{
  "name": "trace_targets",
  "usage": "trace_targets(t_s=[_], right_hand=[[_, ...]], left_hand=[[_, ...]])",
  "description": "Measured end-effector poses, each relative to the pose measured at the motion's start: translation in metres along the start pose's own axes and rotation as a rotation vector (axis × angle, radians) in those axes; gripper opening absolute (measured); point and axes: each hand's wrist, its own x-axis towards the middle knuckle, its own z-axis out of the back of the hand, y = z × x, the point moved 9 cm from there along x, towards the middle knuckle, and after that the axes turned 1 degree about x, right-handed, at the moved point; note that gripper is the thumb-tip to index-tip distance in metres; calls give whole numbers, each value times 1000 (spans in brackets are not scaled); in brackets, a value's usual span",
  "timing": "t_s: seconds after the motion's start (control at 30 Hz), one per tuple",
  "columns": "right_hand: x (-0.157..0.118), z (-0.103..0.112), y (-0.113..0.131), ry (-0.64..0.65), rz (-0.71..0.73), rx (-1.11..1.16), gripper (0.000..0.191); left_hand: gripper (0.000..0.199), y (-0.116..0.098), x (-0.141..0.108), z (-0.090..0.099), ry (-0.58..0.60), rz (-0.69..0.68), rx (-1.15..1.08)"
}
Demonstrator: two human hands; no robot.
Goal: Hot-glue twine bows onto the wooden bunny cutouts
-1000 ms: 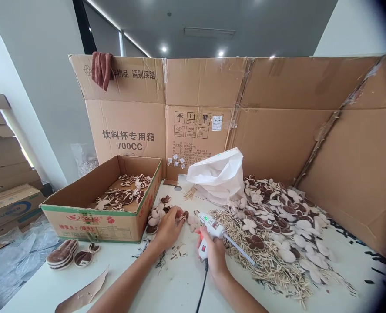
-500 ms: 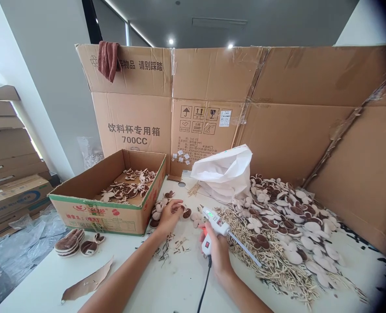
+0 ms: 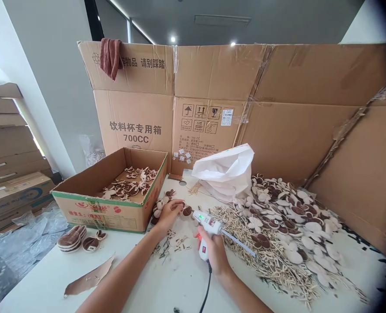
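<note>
My right hand [image 3: 215,252] is wrapped round the handle of a white hot glue gun [image 3: 209,225] with a clear glue stick in its back and a black cord below. Its nozzle points left, close to a small brown fabric piece [image 3: 186,211]. My left hand [image 3: 170,215] pinches that piece at its edge, just above the table. Beside the left fingers lie several cream and brown fabric pieces [image 3: 160,204]. Short beige cord bits [image 3: 181,244] are scattered on the table below the hands.
At left stands an open cardboard box [image 3: 104,215] holding finished-looking corded pieces. A white bag [image 3: 225,169] sits at the back. To the right are a pile of beige cords [image 3: 271,261] and a heap of fabric pieces [image 3: 290,213]. Tall cardboard [image 3: 206,74] walls the table.
My right hand has brought the glue gun left, its nozzle now nearer the brown fabric piece. My left hand stays nearly in place. The view has shifted slightly.
</note>
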Motion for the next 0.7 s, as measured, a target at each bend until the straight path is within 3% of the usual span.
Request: trace_targets(t_s=[0.43,0.7], right_hand=[[8,9,-13,-46,-30,-11,46],[7,7,-9,-27,1,-1,45]], left_hand=[[32,-1,-2,-2,21,35,-38],[34,-3,-5,-3,39,60,-35]])
